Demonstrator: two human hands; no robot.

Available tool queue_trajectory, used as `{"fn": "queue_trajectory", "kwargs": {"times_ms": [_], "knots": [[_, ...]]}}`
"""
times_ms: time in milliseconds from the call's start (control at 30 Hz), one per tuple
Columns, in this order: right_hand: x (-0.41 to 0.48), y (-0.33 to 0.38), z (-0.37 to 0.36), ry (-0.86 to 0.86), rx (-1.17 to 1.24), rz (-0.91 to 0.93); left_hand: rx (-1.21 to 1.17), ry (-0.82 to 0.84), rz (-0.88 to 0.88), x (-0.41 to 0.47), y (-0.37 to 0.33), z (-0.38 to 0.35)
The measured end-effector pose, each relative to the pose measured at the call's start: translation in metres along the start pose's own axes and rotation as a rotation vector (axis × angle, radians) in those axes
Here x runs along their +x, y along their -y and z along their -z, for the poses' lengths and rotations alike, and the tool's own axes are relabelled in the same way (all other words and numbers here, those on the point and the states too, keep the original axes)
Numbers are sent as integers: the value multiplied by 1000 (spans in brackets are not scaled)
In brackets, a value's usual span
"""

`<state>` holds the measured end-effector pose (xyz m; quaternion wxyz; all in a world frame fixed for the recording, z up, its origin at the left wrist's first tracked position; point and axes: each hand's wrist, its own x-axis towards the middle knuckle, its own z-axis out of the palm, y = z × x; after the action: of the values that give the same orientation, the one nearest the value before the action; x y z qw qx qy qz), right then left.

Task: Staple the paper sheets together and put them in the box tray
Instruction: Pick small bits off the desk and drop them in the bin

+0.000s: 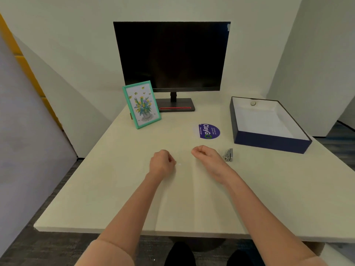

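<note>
Purple sticker (209, 131) is marked "ClayGO". Left hand (162, 163) and right hand (205, 155) are curled into fists; nothing is seen held.

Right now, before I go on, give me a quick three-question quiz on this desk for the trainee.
1. True or false: the stapler lies just right of the right hand.
2. What shows inside the box tray? A) stapled sheets B) a small round thing C) a mug
3. What stands by the monitor base, on its left?
Key: 1 true; 2 B; 3 the picture frame.
</note>
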<state>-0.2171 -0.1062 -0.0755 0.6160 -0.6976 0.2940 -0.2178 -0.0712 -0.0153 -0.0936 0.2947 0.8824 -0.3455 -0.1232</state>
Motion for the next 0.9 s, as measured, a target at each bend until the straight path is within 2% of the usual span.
{"fn": "queue_trajectory", "kwargs": {"times_ms": [200, 400, 633, 800, 900], "knots": [[-26, 5, 30, -39, 300, -62, -27, 21, 44, -3, -11, 3], [-71, 15, 85, -149, 510, -37, -489, 85, -86, -26, -83, 6], [-155, 24, 179, -363, 485, 46, -779, 432, -299, -98, -218, -36], [-231, 9, 243, -557, 497, 80, -811, 707, -374, -170, -286, -93], [-277, -7, 272, -665, 502, 78, -810, 870, -352, -210, -311, -133]]}}
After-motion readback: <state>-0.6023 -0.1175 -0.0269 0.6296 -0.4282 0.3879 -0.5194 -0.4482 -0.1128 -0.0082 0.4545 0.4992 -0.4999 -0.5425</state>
